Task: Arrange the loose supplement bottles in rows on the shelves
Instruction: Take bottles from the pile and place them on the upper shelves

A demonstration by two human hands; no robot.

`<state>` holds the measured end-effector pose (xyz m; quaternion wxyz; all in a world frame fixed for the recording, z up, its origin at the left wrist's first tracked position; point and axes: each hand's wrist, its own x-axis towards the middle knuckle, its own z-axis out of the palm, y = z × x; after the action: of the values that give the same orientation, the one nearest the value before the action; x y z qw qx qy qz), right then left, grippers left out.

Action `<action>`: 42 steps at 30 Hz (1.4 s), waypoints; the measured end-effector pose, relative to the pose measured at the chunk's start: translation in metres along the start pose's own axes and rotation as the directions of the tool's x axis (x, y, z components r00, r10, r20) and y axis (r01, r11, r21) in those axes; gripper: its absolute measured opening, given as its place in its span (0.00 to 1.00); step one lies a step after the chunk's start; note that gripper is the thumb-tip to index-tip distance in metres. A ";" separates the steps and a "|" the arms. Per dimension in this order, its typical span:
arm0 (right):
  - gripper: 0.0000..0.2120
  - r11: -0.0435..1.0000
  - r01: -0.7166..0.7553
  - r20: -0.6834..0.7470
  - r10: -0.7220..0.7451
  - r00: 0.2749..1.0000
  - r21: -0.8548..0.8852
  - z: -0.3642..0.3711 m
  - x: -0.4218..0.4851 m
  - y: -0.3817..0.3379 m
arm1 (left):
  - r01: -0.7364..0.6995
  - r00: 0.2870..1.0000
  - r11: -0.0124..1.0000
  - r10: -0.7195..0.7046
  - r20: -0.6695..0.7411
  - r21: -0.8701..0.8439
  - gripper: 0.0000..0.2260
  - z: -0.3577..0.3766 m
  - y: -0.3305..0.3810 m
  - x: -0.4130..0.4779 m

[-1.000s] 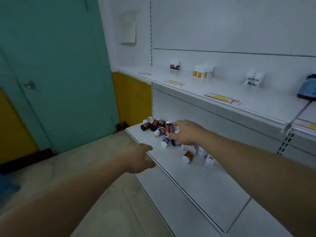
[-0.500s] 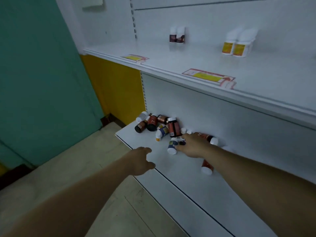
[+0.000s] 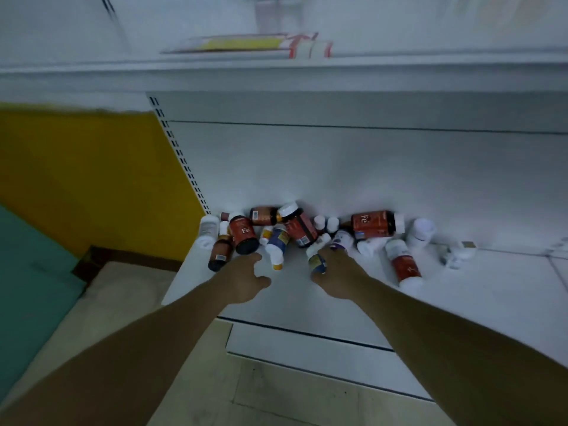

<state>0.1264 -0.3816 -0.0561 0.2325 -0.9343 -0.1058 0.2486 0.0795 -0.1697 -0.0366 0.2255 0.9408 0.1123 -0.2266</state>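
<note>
The right hand (image 3: 336, 276) has its fingers curled round a small blue bottle (image 3: 317, 260) at the front of the heap. The left hand (image 3: 244, 279) is spread out and holds nothing. Its fingertips are just beside a red bottle (image 3: 244, 236) that lies on its side, but I cannot tell if they touch it. The job looks like it has only just begun. Almost all the bottles (image 3: 299, 229) lie in a messy heap against the back wall of the bottom shelf (image 3: 479, 302). Some rest on top of each other, and most are tipped over. A few white ones have rolled off to the right, and a long red and white bottle (image 3: 403, 267) lies alone in front of them. No row can be seen on this shelf yet, so nearly every bottle needs to be stood up and lined up. The shelf is white and flat, with lots of bare room to the right. Above it is the upper shelf (image 3: 276, 78) with a yellow and red tag (image 3: 246, 44) on it. It is blurry up there. To the left are a yellow wall (image 3: 86, 179) and a green part (image 3: 30, 265), and below is a pale floor (image 3: 261, 395).
</note>
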 end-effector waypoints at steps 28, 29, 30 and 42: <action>0.34 0.988 -0.135 -0.045 0.132 0.990 -0.074 0.053 0.039 0.024 | -0.165 0.955 0.985 0.149 -0.257 -0.044 0.14 0.057 -0.038 0.084; 0.34 0.987 -0.133 -0.049 0.129 0.990 -0.092 0.056 0.039 0.024 | -0.161 0.949 0.984 0.131 -0.285 -0.082 0.13 0.058 -0.039 0.085; 0.34 0.984 -0.133 -0.055 0.127 0.990 -0.117 0.058 0.039 0.024 | -0.137 0.948 0.984 0.095 -0.303 -0.118 0.12 0.059 -0.038 0.086; 0.27 0.910 -0.048 -0.152 0.121 0.981 0.413 0.043 0.021 0.018 | -0.033 0.952 0.799 -0.158 -0.263 -0.601 0.20 0.043 -0.019 0.075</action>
<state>0.1235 -0.3745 -0.1071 0.4193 -0.8872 0.0095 0.1924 0.1227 -0.1652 -0.1138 0.4833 0.8402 0.2422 -0.0413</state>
